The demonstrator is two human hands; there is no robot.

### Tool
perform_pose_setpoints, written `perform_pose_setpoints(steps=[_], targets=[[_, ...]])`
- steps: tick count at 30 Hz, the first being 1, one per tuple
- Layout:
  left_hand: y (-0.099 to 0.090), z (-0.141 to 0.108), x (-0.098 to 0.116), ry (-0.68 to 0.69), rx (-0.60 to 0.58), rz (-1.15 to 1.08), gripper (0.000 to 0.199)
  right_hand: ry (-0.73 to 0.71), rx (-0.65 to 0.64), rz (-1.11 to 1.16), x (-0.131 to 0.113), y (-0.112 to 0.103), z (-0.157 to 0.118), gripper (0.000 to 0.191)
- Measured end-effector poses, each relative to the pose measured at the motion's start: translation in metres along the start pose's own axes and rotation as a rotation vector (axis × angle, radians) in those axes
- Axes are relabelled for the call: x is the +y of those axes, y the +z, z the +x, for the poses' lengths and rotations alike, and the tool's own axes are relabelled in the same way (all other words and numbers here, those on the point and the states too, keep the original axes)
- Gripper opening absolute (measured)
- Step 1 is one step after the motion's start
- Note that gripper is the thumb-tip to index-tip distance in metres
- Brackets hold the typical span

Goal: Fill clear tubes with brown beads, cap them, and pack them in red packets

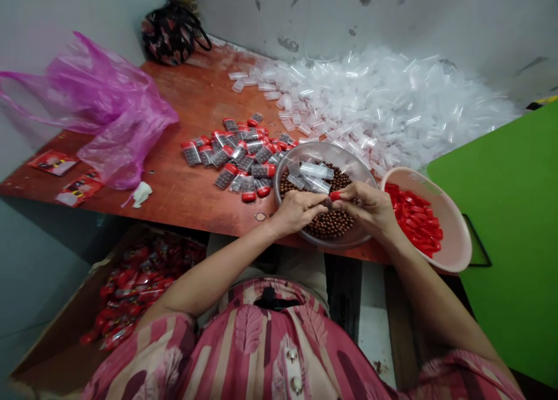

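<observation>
Pinching a small container, the left hand [299,211] meets the right hand [370,209], which pinches its red cap [335,196]. Both work above the bowl [314,150].

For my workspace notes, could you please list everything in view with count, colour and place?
Table: one, reddish brown, centre.
Wall: one, grey, back.
Plastic bag: one, magenta, table's left.
Patterned bag: one, dark and pink, back corner.
Printed cards: two, red, left edge.
Scrap: one, white, beside plastic bag.
Filled containers: dozens, red-capped, mid-table.
Empty tubes: uncountable heap, clear, back right.
Bowl: one, clear, front; holds brown balls, some clear tubes.
Basket: one, pink, right of bowl; holds red caps.
Box: one, brown, below left; holds red packets.
Panel: one, green, right.
Left hand and right hand: one each, over bowl, pinching red-capped piece.
</observation>
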State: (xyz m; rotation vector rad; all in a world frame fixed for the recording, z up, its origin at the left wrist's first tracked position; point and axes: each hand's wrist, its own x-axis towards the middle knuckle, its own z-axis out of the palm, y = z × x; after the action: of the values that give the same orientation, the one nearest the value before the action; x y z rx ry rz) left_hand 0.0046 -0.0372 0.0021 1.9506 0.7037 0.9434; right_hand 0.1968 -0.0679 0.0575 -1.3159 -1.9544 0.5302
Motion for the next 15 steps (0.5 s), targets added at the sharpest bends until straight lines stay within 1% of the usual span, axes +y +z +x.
perform_pose_setpoints(steps=[2,4,6,8,10,15], targets=[[0.000,0.001,0.002,-0.028,-0.003,-0.037,0.021,-0.021,-0.022,0.015,0.002,-0.003,0.004,0.017],[-0.001,0.001,0.004,-0.084,0.042,-0.097,0.021,-0.077,-0.059,0.037,0.003,-0.004,0.006,0.017],[-0.001,0.001,0.006,-0.127,0.098,-0.141,0.022,-0.132,-0.050,0.031,0.003,-0.002,0.007,0.015],[0.000,0.000,0.006,-0.127,0.118,-0.133,0.022,-0.152,-0.013,0.008,0.004,0.001,0.005,0.012],[0.000,-0.001,0.005,-0.098,0.110,-0.084,0.021,-0.127,-0.009,-0.008,0.005,0.004,0.002,0.011],[0.004,-0.006,0.001,-0.041,0.091,0.024,0.020,-0.053,-0.064,0.024,0.002,0.005,-0.010,0.016]])
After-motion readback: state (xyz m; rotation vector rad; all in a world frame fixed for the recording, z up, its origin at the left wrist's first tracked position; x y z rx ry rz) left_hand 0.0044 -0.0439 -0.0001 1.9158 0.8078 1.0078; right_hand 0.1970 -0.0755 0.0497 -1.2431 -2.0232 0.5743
